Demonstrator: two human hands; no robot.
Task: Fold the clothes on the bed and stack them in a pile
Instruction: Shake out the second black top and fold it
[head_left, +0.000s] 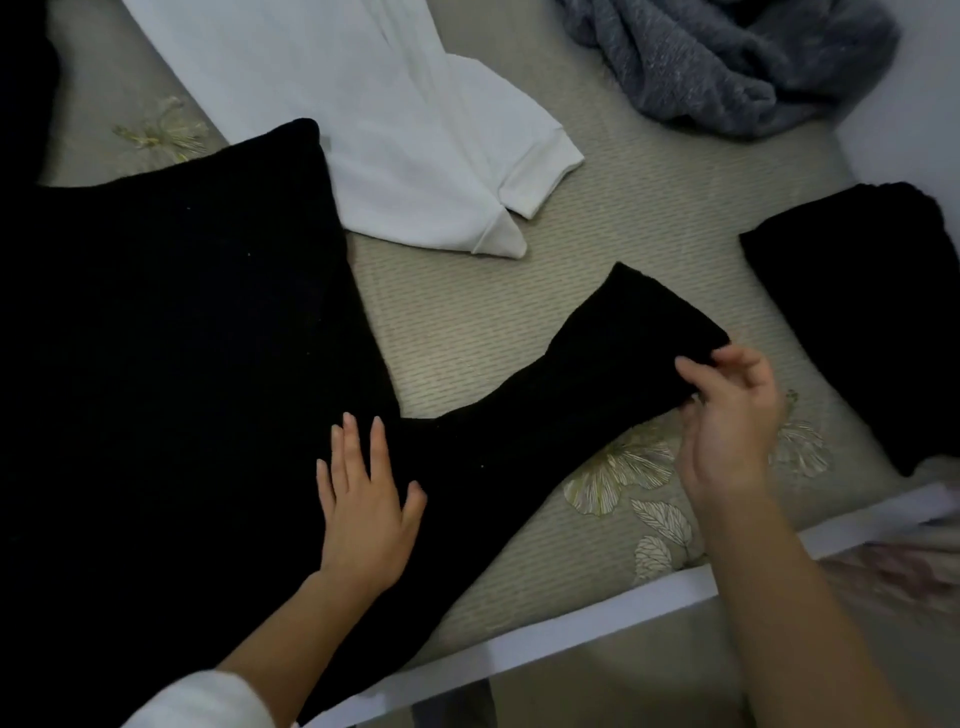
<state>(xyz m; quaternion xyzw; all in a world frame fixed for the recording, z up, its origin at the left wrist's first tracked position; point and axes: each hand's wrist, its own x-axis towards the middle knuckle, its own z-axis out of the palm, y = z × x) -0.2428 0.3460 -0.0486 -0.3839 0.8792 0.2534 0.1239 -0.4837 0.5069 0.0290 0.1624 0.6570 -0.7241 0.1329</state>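
A black knit sweater (171, 364) lies spread flat over the left half of the bed, one sleeve (587, 374) stretched out to the right. My left hand (366, 499) presses flat, fingers straight, on the sweater where the sleeve joins the body. My right hand (727, 410) pinches the cuff end of that sleeve between thumb and fingers. A folded black garment (862, 312) sits at the right edge of the bed. A white T-shirt (374, 119) lies unfolded above the sweater, partly under its corner.
A crumpled grey fuzzy garment (727, 57) lies at the top right. The bed has a beige woven mat (519, 312) with leaf prints. Its white frame edge (571, 623) runs diagonally along the bottom right. A white wall is at the far right.
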